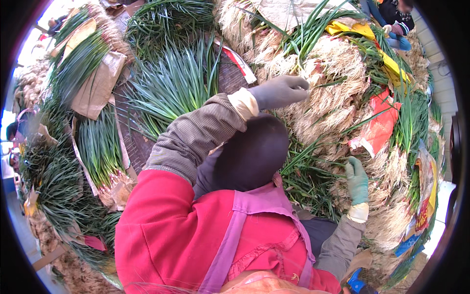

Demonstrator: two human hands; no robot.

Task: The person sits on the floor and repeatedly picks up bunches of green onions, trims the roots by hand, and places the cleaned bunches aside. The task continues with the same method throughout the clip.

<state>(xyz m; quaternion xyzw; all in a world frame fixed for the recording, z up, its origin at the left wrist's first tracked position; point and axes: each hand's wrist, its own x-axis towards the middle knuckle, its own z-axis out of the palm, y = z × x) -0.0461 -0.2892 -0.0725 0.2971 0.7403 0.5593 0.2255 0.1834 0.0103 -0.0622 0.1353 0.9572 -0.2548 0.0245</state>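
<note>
My left hand [279,92], in a grey glove, reaches across above my dark-clad knee [253,150]. Its fingers are bent a little with a gap between them, and nothing shows in them. Just beyond it lies a big heap of green onion-like plants with pale, stringy roots [332,66]. My right hand [357,180], gloved in green, is at the right, near the root bundles. Thin green leaves [326,171] run up to its fingertips; whether it grips them I cannot tell. Loose green leaves [308,187] lie between my knee and that hand.
Leafy bundles [183,81] lie on a dark board [134,143] at the left. A paper-wrapped bundle [101,147] lies beside them. Red plastic [382,117] and a yellow wrapper [394,68] lie among the roots. Another person [394,18] sits at the far right.
</note>
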